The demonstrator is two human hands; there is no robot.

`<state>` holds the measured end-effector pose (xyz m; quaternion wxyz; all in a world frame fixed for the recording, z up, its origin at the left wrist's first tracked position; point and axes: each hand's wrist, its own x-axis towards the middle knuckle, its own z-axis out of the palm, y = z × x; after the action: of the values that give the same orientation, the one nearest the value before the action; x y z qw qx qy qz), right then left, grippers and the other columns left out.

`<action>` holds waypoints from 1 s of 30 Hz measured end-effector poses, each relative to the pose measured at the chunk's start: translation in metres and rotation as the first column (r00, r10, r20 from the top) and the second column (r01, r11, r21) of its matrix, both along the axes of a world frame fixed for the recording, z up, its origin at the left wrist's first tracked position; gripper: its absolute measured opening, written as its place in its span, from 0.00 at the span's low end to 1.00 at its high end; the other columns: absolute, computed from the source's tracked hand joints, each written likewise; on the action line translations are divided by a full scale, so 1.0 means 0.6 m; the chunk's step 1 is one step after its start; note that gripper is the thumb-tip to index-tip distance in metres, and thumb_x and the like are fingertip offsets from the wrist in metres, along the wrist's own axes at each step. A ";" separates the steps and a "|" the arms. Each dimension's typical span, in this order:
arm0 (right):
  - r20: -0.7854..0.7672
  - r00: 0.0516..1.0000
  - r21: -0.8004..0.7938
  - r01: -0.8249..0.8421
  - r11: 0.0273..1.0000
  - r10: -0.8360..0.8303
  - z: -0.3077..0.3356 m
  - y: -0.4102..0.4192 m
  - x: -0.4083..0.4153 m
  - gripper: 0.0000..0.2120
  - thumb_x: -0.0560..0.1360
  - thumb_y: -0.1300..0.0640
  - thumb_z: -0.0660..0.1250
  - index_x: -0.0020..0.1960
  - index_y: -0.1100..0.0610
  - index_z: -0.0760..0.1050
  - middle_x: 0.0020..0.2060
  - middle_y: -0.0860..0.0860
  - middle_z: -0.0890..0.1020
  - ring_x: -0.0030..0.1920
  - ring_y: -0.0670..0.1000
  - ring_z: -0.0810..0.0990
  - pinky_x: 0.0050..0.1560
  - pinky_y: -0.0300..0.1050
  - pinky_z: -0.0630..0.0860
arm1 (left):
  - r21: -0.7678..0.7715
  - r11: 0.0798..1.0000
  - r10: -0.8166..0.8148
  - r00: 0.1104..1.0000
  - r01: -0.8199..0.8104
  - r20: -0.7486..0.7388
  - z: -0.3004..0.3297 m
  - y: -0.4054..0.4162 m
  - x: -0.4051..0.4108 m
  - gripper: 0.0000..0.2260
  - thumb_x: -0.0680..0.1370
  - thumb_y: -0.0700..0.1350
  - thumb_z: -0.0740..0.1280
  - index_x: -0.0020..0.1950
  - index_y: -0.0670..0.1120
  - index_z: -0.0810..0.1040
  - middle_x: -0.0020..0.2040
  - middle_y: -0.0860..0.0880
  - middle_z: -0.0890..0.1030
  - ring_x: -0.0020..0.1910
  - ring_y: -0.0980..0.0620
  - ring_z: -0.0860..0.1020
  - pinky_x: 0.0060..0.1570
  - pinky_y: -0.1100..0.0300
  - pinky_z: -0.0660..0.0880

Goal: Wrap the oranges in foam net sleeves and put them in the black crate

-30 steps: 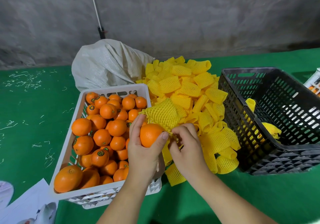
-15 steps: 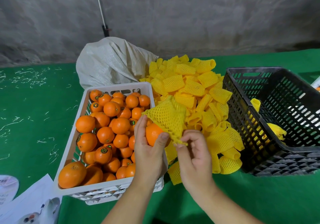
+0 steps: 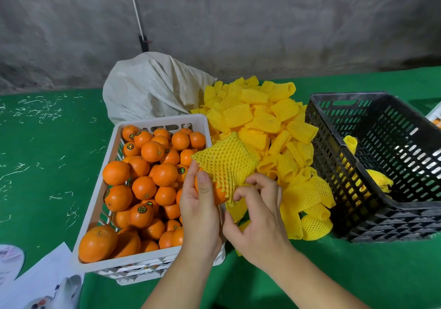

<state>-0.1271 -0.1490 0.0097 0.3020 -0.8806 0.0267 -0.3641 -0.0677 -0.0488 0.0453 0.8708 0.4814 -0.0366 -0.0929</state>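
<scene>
Over the near right corner of the white crate [image 3: 95, 218], your left hand [image 3: 199, 215] grips the orange [image 3: 218, 195], and the foam net sleeve [image 3: 225, 163] now covers most of the fruit; only a patch of peel shows below the net's lower edge. A second ago the sleeve sat bunched behind a fully bare orange, and half a second ago it had just begun to slide over the top. So the sleeving is well under way, though I judge it unfinished, since the bottom of the fruit is still exposed.

Your right hand [image 3: 259, 215] has changed too: earlier it pinched the sleeve's lower edge tightly, and now its fingers are loosely curled just beside that edge, touching it at most; I cannot tell whether they still hold the net.

The black crate [image 3: 358, 215] stands well apart on the right of the table [image 3: 35, 165], with a few yellow wrapped pieces inside, and the heap of spare sleeves [image 3: 267, 127] lies between the two crates. The view has also drifted slightly.
</scene>
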 end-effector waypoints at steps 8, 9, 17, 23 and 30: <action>-0.139 0.988 0.220 -0.041 0.975 0.073 0.023 -0.021 0.019 0.39 0.66 0.37 0.75 0.73 0.39 0.64 0.62 0.37 0.66 0.65 0.42 0.71 0.59 0.36 0.76 | -0.041 0.995 -0.089 0.991 0.085 -0.097 -0.003 0.003 -0.007 0.23 0.78 0.62 0.67 0.72 0.56 0.77 0.76 0.49 0.76 0.71 0.49 0.79 0.64 0.54 0.81; -0.135 0.990 0.182 -0.022 0.983 0.047 0.024 -0.023 0.017 0.39 0.66 0.36 0.75 0.73 0.43 0.67 0.62 0.41 0.66 0.66 0.47 0.72 0.60 0.41 0.77 | -0.061 0.993 -0.104 0.989 0.098 -0.108 -0.004 0.005 -0.003 0.21 0.79 0.59 0.65 0.70 0.56 0.79 0.75 0.49 0.77 0.70 0.50 0.80 0.60 0.56 0.82; -0.088 0.996 0.356 0.038 0.934 -0.006 0.040 -0.031 0.013 0.35 0.63 0.35 0.74 0.64 0.49 0.71 0.65 0.45 0.67 0.70 0.50 0.67 0.63 0.38 0.70 | 0.195 0.981 0.009 0.997 -0.025 0.081 -0.016 0.021 0.019 0.13 0.75 0.58 0.74 0.56 0.55 0.88 0.60 0.48 0.87 0.62 0.45 0.84 0.60 0.42 0.82; -0.023 0.999 0.428 -0.014 0.904 0.026 0.042 -0.039 0.017 0.36 0.65 0.40 0.76 0.65 0.55 0.71 0.63 0.48 0.68 0.67 0.45 0.71 0.61 0.34 0.71 | 0.345 0.937 -0.054 0.962 -0.044 0.269 -0.031 0.030 0.030 0.09 0.78 0.48 0.76 0.54 0.61 0.83 0.44 0.50 0.84 0.43 0.57 0.81 0.44 0.57 0.81; -0.131 0.979 0.574 -0.052 0.817 0.155 0.033 -0.029 0.016 0.34 0.64 0.41 0.77 0.66 0.37 0.67 0.60 0.43 0.78 0.56 0.47 0.81 0.52 0.46 0.82 | 0.452 0.811 0.034 0.800 -0.373 0.599 -0.030 0.040 0.019 0.08 0.80 0.50 0.68 0.55 0.63 0.81 0.53 0.56 0.82 0.54 0.52 0.81 0.52 0.65 0.76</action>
<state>-0.1175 -0.1665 0.0298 0.5661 -0.7790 0.1117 -0.2454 -0.0561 -0.0250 0.0272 0.6492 0.7164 -0.2098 0.1457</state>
